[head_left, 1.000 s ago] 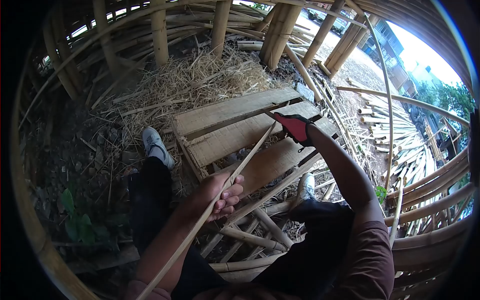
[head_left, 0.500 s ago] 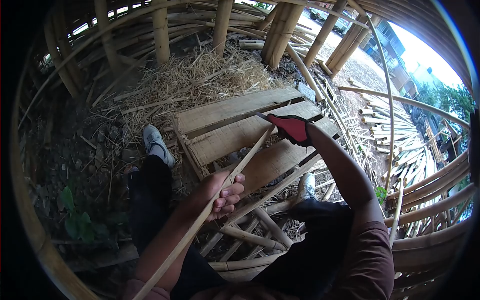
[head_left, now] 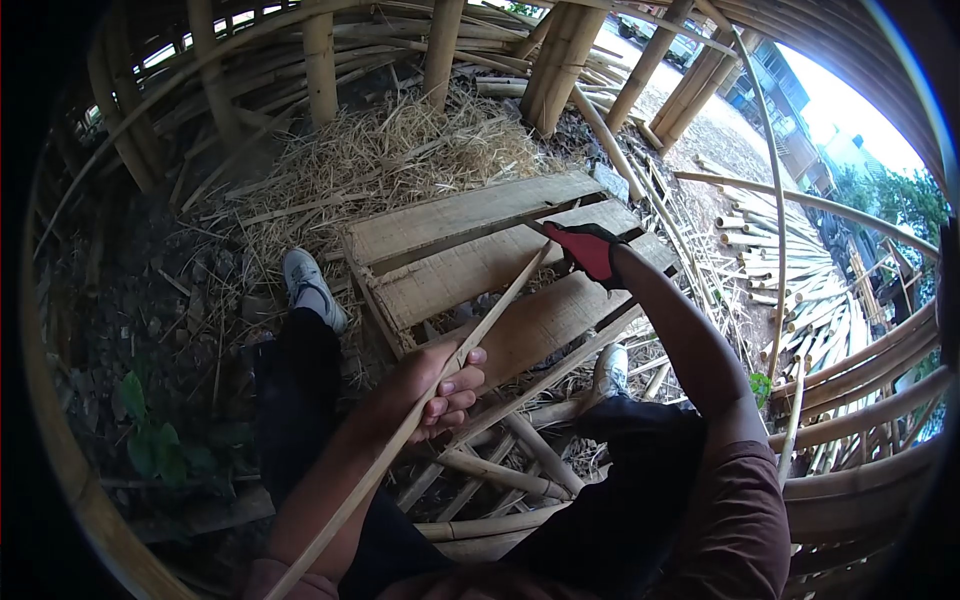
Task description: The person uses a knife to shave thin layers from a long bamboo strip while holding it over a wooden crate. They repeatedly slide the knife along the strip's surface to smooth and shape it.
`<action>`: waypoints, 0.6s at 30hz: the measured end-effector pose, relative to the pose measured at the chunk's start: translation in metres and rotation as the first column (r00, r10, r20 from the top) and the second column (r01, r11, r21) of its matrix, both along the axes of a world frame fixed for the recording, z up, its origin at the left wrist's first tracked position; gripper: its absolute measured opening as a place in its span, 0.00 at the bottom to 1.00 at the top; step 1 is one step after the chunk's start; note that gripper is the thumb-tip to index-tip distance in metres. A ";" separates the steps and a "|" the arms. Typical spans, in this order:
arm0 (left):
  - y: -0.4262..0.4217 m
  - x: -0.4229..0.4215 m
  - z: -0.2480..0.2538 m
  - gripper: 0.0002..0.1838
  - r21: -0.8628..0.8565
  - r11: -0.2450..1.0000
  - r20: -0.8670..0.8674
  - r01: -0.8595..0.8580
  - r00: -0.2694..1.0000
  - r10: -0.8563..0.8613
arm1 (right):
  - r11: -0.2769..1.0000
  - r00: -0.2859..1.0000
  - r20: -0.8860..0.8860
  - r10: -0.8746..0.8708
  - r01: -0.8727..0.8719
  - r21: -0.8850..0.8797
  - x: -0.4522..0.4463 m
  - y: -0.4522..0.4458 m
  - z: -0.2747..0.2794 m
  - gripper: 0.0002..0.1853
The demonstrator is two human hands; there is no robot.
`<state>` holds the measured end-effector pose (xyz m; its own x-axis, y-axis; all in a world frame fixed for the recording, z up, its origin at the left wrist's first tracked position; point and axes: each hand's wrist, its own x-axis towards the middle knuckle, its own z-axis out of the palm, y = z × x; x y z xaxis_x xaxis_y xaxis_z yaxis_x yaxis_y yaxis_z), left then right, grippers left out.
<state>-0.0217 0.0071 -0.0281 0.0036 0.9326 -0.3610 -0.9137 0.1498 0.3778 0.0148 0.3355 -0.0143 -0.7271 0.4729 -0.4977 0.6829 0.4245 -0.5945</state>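
Note:
A long flat bamboo strip (head_left: 400,437) runs from the lower left up to the middle of the view. My left hand (head_left: 445,392), bare, is closed around it partway along. At the strip's upper end is my right hand (head_left: 588,252), in a red and black glove, its fingers closed on a thin, dark blade-like tool (head_left: 538,229) that shows only in part. The tool's edge lies close to the strip's tip; whether they touch is hard to tell. Below the hands stands a low slatted wooden platform (head_left: 450,222) with gaps between its planks.
Dry shavings (head_left: 400,150) lie beyond the platform, with upright bamboo posts (head_left: 320,70) behind them. Cut bamboo poles (head_left: 770,250) are piled at the right. My shoes (head_left: 305,280) rest either side of the platform. Crossed bamboo pieces (head_left: 510,475) lie under my arms.
The tool in my right hand has shifted slightly at the strip's tip, out to the left and then back. My left hand has kept its hold on the strip.

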 end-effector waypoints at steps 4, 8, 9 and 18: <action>-0.001 -0.002 -0.001 0.07 0.035 0.999 0.064 0.000 0.998 -0.002 | 0.997 0.999 0.021 -0.039 0.040 -0.066 0.005 -0.015 0.003 0.33; 0.000 -0.001 -0.003 0.07 0.025 1.000 0.029 0.010 1.000 -0.011 | 0.994 0.994 0.079 -0.069 0.062 0.087 -0.003 0.006 -0.002 0.33; 0.001 -0.002 -0.003 0.07 0.029 1.000 0.038 0.013 0.999 -0.014 | 0.997 0.999 -0.002 -0.053 0.053 0.053 -0.001 -0.011 0.003 0.35; 0.000 -0.002 0.000 0.08 0.007 1.000 0.028 -0.003 1.000 0.003 | 0.998 0.991 -0.130 -0.030 0.036 0.043 0.009 -0.037 0.002 0.34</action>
